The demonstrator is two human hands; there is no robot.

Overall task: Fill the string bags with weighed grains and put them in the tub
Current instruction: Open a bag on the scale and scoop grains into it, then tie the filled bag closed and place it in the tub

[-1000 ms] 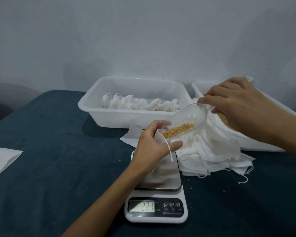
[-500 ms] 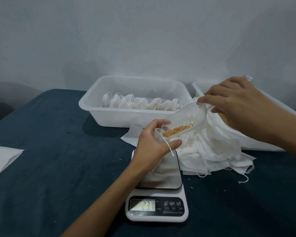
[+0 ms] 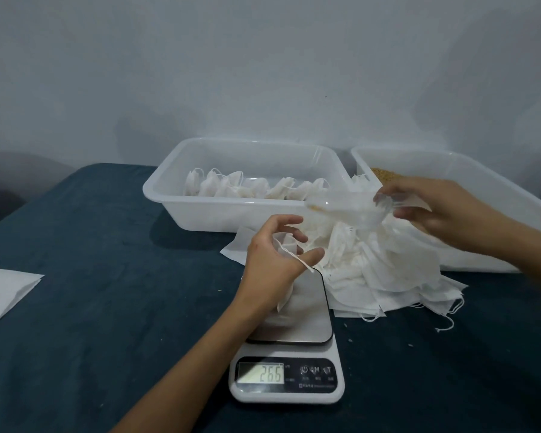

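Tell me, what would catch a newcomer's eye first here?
Probably the two hands above the scale at centre: the left hand holds a small white bag open over its steel plate, and the right hand holds a clear scoop nearly level. Behind them, a white tub holds a row of filled bags.

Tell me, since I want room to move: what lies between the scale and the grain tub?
In the head view, a pile of empty bags covers the cloth between scale and grain tub.
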